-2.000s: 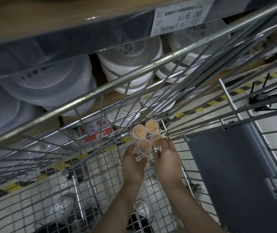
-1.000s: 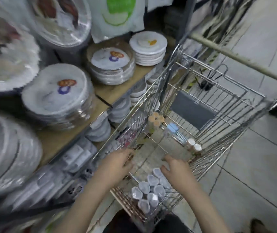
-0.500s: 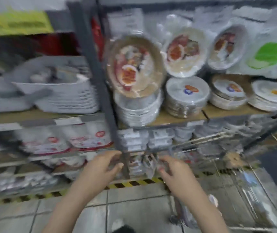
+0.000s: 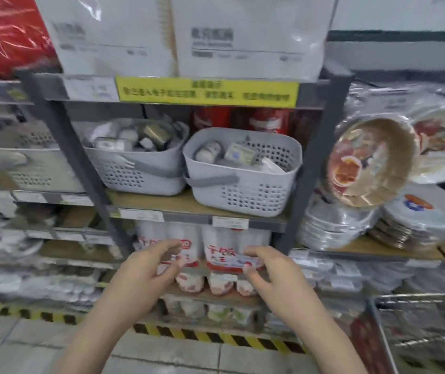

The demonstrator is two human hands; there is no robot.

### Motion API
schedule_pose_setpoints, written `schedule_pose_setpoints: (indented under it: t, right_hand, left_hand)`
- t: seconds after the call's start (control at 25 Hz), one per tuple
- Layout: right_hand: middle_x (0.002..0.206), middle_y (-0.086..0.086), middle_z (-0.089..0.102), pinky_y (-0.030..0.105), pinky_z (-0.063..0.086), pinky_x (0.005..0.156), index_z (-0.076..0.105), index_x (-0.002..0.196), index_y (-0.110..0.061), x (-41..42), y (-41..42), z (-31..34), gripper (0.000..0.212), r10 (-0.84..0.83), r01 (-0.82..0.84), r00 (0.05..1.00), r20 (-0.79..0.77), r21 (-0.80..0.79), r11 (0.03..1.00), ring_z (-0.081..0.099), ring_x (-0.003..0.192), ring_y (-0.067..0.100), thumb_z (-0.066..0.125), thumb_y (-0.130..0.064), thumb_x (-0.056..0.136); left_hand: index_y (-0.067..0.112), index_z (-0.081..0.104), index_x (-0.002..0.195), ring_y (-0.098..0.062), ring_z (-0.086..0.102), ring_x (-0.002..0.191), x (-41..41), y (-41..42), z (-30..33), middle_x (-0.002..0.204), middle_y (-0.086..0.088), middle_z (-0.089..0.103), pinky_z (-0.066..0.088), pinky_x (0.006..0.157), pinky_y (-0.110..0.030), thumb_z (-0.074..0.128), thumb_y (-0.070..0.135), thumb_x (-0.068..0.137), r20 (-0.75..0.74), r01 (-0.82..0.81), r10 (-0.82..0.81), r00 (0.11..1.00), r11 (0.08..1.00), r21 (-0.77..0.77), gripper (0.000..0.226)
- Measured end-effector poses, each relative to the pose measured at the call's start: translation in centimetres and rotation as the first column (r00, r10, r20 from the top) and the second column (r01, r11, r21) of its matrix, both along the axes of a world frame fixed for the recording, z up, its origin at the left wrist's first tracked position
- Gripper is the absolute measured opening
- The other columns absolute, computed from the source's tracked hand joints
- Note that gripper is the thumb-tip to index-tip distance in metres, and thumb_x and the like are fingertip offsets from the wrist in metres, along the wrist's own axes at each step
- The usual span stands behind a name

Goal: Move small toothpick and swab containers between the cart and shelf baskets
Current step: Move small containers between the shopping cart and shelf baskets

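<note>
Both hands, left hand [image 4: 145, 268] and right hand [image 4: 272, 271], hover loosely curled and empty. Farther up, two grey baskets [image 4: 242, 182] hold the small containers [image 4: 207, 152] (blurred). The cart [image 4: 426, 330] sits near right. A blind reach risks tipping the basket.

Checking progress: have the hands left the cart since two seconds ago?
Yes. Both the left hand and right hand are out of the cart, raised before the shelf below the gray baskets.
</note>
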State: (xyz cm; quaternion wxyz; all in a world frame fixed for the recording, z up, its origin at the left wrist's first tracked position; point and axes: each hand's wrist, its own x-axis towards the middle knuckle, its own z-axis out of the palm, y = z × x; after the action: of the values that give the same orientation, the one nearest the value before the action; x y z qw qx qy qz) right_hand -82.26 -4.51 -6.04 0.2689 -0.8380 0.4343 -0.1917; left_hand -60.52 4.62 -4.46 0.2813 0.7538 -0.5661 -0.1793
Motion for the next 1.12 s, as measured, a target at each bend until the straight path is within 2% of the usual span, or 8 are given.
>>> schedule_pose_setpoints:
  t: [0.12,0.28,0.44,0.68,0.76,0.88,1.04,1.12]
  right_hand:
    - [0.127,-0.011,0.054,0.024,0.039,0.095,0.053,0.128,-0.027,3.5,-0.5,1.0,0.033,-0.034,0.036,0.998,0.051,-0.043,0.998,0.049,0.115,0.008,0.049,-0.033,0.096]
    - [0.115,-0.015,0.058,0.017,0.036,0.086,0.059,0.121,-0.024,4.7,-2.2,2.9,0.028,-0.134,0.151,0.983,0.124,-0.141,0.978,0.052,0.104,0.003,0.053,-0.027,0.094]
    - [0.111,-0.014,0.060,0.021,0.039,0.087,0.062,0.117,-0.021,4.8,-6.1,4.9,0.025,-0.209,0.249,0.959,0.194,-0.216,0.944,0.053,0.105,0.003,0.054,-0.024,0.093]
    - [0.107,-0.016,0.056,0.002,0.031,0.080,0.062,0.115,-0.021,8.1,-13.2,5.8,0.023,-0.126,0.155,0.984,0.125,-0.249,0.956,0.049,0.102,-0.001,0.054,-0.024,0.094]
    - [0.110,-0.012,0.059,0.008,0.035,0.082,0.063,0.115,-0.019,9.3,-15.3,5.6,0.024,-0.070,0.086,0.994,0.079,-0.226,0.970,0.051,0.101,0.001,0.054,-0.024,0.094]
    - [0.116,-0.003,0.064,0.031,0.046,0.089,0.062,0.117,-0.017,11.2,-17.9,5.9,0.026,-0.015,0.015,1.000,0.001,-0.171,0.985,0.058,0.106,0.015,0.053,-0.023,0.094]
    - [0.118,0.000,0.064,0.034,0.047,0.089,0.061,0.117,-0.018,13.9,-21.0,6.1,0.026,0.082,-0.095,0.986,-0.144,-0.088,0.992,0.059,0.107,0.019,0.055,-0.021,0.092]
    - [0.116,-0.002,0.064,0.032,0.048,0.088,0.060,0.115,-0.022,14.6,-22.0,5.9,0.025,0.115,-0.117,0.974,-0.197,-0.002,0.993,0.059,0.105,0.017,0.058,-0.021,0.090]
  left_hand:
    - [0.034,0.049,0.131,0.010,0.048,0.098,4.0,-1.2,0.9,0.108,0.027,0.053,0.040,0.080,-0.009,0.054,0.032,0.094,0.031,0.022,-0.022,0.999,0.999,-0.023,0.037]
    - [0.032,0.050,0.130,0.008,0.049,0.106,6.5,-4.6,1.9,0.116,0.025,0.054,0.038,0.087,-0.012,0.054,0.033,0.093,0.040,0.115,-0.112,0.993,0.990,-0.078,0.037]
    - [0.031,0.050,0.131,0.007,0.047,0.114,6.8,-9.5,2.9,0.124,0.022,0.055,0.036,0.092,-0.013,0.052,0.034,0.093,0.010,0.191,-0.192,0.981,0.968,-0.160,0.038]
    - [0.031,0.051,0.131,0.011,0.041,0.112,6.9,-15.2,4.1,0.125,0.022,0.051,0.028,0.086,0.003,0.051,0.036,0.094,0.055,0.196,-0.188,0.981,0.946,-0.257,0.037]
    - [0.029,0.053,0.129,0.008,0.045,0.112,7.7,-16.5,4.6,0.124,0.020,0.053,0.032,0.086,-0.003,0.051,0.034,0.094,0.072,0.187,-0.174,0.982,0.944,-0.273,0.036]
    - [0.025,0.055,0.128,0.005,0.047,0.110,10.0,-17.6,5.2,0.124,0.016,0.056,0.036,0.083,-0.009,0.052,0.032,0.093,0.107,0.138,-0.113,0.988,0.951,-0.275,0.036]
    - [0.024,0.057,0.126,0.008,0.047,0.104,13.9,-17.4,5.5,0.115,0.019,0.057,0.035,0.074,0.003,0.055,0.026,0.093,0.103,0.052,-0.028,0.994,0.969,-0.241,0.034]
    - [0.022,0.060,0.123,0.004,0.050,0.103,15.6,-17.1,5.8,0.112,0.017,0.059,0.036,0.075,0.001,0.056,0.025,0.092,0.098,0.019,0.003,0.995,0.974,-0.227,0.032]
